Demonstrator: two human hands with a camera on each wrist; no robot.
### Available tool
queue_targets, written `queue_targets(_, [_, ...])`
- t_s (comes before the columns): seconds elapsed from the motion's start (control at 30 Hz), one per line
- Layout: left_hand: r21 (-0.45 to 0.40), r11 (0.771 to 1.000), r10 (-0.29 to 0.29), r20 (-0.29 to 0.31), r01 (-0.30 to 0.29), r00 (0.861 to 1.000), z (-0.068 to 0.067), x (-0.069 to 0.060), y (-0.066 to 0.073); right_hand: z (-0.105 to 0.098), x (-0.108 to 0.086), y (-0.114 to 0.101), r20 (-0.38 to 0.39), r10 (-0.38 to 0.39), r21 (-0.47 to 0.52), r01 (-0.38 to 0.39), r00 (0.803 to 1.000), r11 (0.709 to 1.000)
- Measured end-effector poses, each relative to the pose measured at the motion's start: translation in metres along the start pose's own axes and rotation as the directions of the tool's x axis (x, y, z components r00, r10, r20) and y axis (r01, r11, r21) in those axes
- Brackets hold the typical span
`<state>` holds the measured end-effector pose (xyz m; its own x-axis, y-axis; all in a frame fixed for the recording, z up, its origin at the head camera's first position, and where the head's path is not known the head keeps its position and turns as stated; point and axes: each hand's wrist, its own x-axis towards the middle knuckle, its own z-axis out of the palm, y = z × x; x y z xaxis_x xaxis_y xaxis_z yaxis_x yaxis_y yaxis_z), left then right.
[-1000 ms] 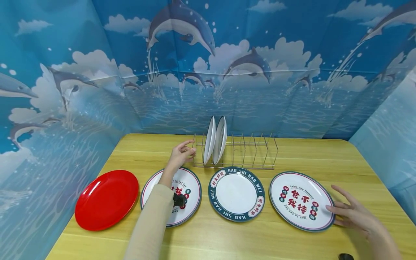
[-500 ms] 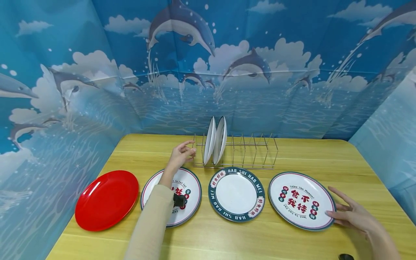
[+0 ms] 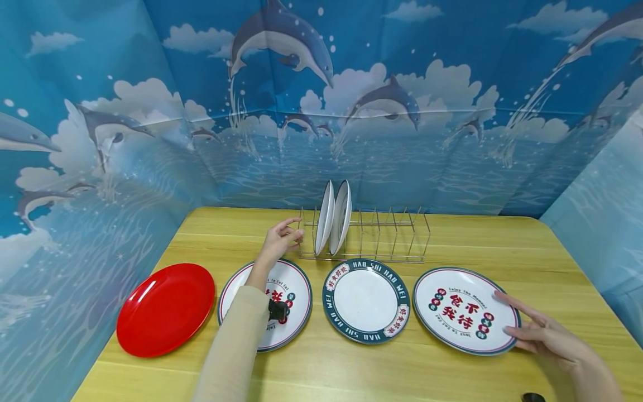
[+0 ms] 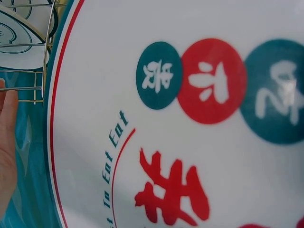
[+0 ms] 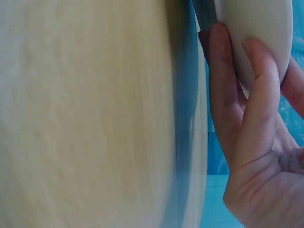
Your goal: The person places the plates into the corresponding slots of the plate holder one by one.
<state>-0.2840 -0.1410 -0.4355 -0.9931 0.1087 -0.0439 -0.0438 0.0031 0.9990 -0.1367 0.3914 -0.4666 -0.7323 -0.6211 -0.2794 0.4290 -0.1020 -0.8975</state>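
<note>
My left hand [image 3: 279, 241] pinches the left end of the wire rack [image 3: 387, 259] in the head view; its fingers [image 4: 7, 114] show at the left edge of the left wrist view. My right hand [image 3: 557, 338] grips the right rim of a white plate with red characters [image 3: 464, 312], thumb and a finger on the upper face. In the right wrist view, several fingers of the right hand [image 5: 261, 128] lie against the underside of the plate [image 5: 259, 28]. Two plates [image 3: 332, 220] stand upright near the rack's left end.
A red plate [image 3: 166, 310] lies at the far left. Another white plate [image 3: 296, 321] lies partly under my left forearm. A green-rimmed plate [image 3: 366, 301] lies in front of the rack. A patterned cloth with dolphins hangs behind and beside the table [image 3: 351, 371].
The right-hand plate has shifted slightly left, and my right index finger has come over its rim onto the upper face. My left hand has stayed on the rack.
</note>
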Motion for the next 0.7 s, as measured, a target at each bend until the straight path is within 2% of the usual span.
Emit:
queue_targets(0.1, [-0.006,1.000,0.001,-0.003,-0.001,1.000,0.0002,0.0001,-0.0003,-0.0023,-0.0005,0.0016,0.059,-0.045,0.089,0.039,0.997,0.995])
queue_targets(0.23, [-0.001,1.000,0.004,-0.003,-0.004,1.000,0.0001,0.0005,-0.0011,-0.0042,-0.0011,0.0036,0.104,-0.106,0.218,0.081,0.989,0.973])
queue_targets(0.47, [-0.009,1.000,0.003,-0.001,-0.003,1.000,0.0006,0.0004,-0.0004,-0.0039,-0.0008,0.0047,0.101,-0.165,0.217,0.140,0.981,0.966])
queue_targets(0.6, [-0.001,1.000,0.001,-0.002,-0.001,1.000,0.0004,0.0009,-0.0008,-0.0031,0.0014,0.0057,0.100,-0.249,0.198,0.225,0.963,0.954])
queue_targets(0.7, [0.012,1.000,-0.002,-0.005,0.003,1.000,0.0001,0.0010,-0.0009,-0.0017,0.0029,0.0062,0.108,-0.335,0.211,0.308,0.936,0.928])
